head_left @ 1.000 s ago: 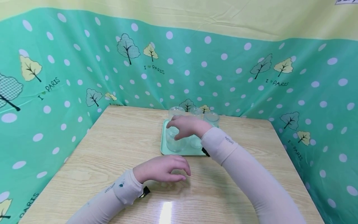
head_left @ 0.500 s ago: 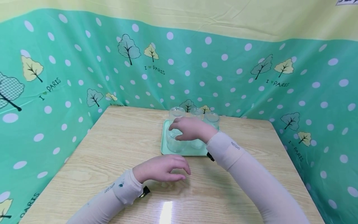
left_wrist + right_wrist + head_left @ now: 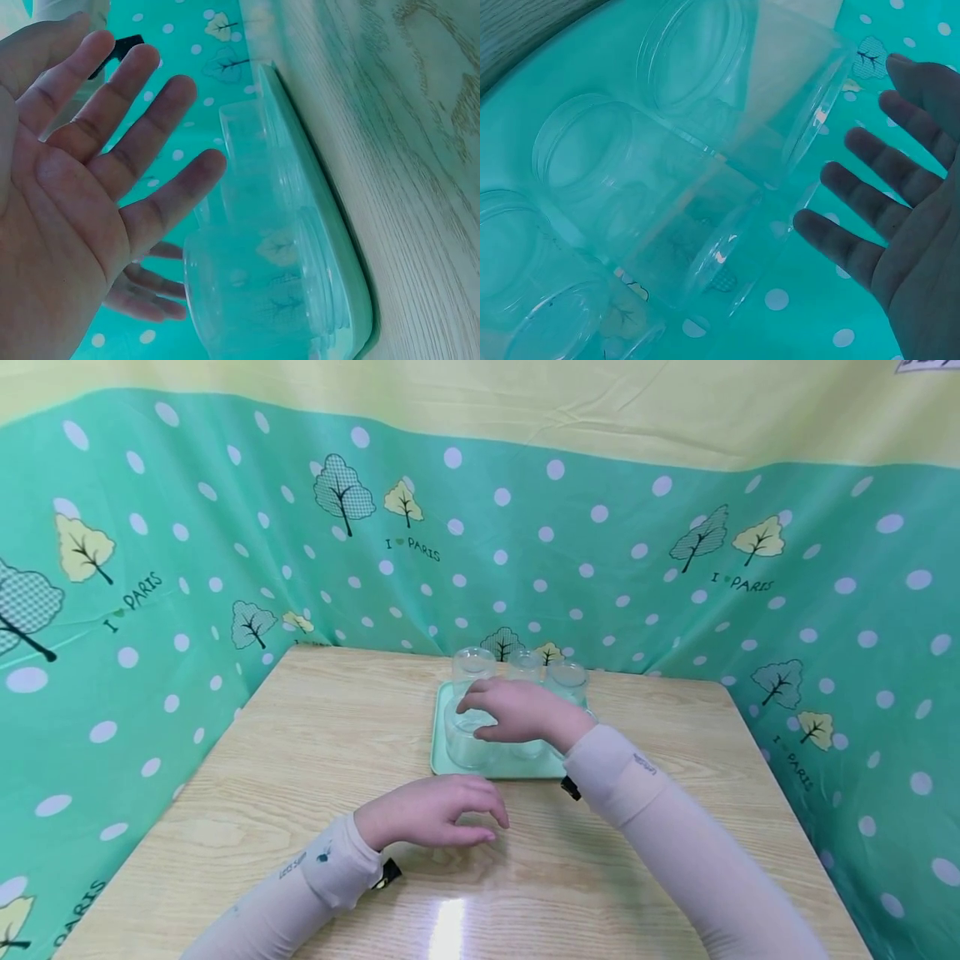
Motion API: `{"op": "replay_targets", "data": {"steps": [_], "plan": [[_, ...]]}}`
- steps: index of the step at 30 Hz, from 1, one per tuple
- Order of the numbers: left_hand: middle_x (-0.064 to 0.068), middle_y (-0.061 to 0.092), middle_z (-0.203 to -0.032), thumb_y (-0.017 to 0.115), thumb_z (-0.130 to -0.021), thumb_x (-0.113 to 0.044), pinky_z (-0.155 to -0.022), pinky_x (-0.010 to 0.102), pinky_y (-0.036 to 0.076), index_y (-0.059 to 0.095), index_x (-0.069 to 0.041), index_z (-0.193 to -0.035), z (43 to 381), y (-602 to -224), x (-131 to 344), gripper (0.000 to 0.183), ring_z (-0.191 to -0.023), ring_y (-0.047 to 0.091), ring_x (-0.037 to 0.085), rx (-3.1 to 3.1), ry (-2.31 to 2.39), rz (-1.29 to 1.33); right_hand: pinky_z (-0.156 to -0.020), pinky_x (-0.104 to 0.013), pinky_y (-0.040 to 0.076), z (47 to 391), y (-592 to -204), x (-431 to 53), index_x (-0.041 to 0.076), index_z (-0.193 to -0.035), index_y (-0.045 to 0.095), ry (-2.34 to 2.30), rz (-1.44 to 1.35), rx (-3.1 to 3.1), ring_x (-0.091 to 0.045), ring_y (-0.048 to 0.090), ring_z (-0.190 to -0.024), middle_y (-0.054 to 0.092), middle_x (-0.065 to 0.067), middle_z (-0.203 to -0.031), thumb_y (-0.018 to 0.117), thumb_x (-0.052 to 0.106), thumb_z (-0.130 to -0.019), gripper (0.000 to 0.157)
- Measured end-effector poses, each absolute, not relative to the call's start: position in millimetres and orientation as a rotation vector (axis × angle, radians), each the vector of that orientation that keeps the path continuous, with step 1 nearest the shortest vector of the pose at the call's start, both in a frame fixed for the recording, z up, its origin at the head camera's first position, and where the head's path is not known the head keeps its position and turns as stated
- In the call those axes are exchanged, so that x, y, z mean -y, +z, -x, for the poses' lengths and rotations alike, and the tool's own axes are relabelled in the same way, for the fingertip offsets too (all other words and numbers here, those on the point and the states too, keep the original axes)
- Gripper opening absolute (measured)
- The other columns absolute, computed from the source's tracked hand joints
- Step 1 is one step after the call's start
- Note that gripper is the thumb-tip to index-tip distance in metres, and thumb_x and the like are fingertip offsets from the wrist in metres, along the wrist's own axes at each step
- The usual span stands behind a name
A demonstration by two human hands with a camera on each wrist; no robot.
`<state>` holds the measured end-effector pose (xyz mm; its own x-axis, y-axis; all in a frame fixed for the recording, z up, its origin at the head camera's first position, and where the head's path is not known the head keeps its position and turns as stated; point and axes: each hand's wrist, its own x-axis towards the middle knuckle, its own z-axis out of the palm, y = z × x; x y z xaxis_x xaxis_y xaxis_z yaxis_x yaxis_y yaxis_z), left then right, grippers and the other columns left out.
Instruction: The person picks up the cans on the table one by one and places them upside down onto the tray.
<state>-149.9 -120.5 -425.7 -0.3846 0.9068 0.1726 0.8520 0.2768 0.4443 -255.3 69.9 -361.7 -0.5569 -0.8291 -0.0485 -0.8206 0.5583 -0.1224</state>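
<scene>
Several clear, empty plastic jars stand upside down on a mint-green tray [image 3: 438, 735], their threaded rims against it. My right hand [image 3: 521, 710] hovers over the tray with loosely bent fingers, overlapping the front-left jar [image 3: 467, 748] in the head view. From the right wrist, its fingers are spread apart beside a row of jars [image 3: 641, 199], and nothing is held. Short of the tray's near edge, my left hand [image 3: 442, 812] is held low over the table, fingers relaxed and holding nothing. In the left wrist view a large jar [image 3: 247, 281] shows beyond its fingertips.
The wooden table [image 3: 315, 752] carries the tray near its back edge. A green and yellow curtain [image 3: 600, 552] with dots and trees encloses the table at the back and sides. Taller jars [image 3: 473, 670] stand in the tray's back row.
My right hand has shifted slightly right and toward me above the tray. The left hand, the tray and the jars stay as they were.
</scene>
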Motion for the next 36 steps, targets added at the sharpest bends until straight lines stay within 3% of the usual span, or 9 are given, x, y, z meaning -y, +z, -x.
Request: {"op": "replay_targets", "data": {"steps": [15,27,36], "plan": [[-0.013,0.066,-0.117,0.063,-0.103,-0.032,-0.103,0.021,0.048,0.069,-0.021,-0.117,150,-425,123,0.019,-0.114,0.058,0.003,-2.427,0.705,-1.653,-0.103,-0.038,0.052,242,-372,-81,0.020,-0.130,0.069,-0.107,1.600,-2.717,-0.018,0.061,-0.122,0.066,0.003,-0.129,0.071,0.027,-0.096,0.035],[-0.014,0.066,-0.118,0.063,-0.103,-0.034,-0.102,0.022,0.048,0.069,-0.019,-0.118,152,-424,125,0.022,-0.115,0.058,0.003,-2.428,0.724,-1.643,-0.110,-0.042,0.048,226,-377,-86,0.022,-0.130,0.068,-0.055,1.631,-2.783,-0.019,0.061,-0.124,0.067,0.004,-0.129,0.073,0.029,-0.096,0.036],[-0.013,0.066,-0.119,0.064,-0.102,-0.032,-0.106,0.024,0.047,0.069,-0.021,-0.119,154,-422,128,0.021,-0.119,0.058,0.003,-2.458,0.707,-1.567,-0.104,-0.041,0.052,218,-391,-92,0.022,-0.127,0.069,-0.097,1.682,-2.856,-0.019,0.060,-0.124,0.065,0.002,-0.131,0.073,0.026,-0.094,0.034]]}}
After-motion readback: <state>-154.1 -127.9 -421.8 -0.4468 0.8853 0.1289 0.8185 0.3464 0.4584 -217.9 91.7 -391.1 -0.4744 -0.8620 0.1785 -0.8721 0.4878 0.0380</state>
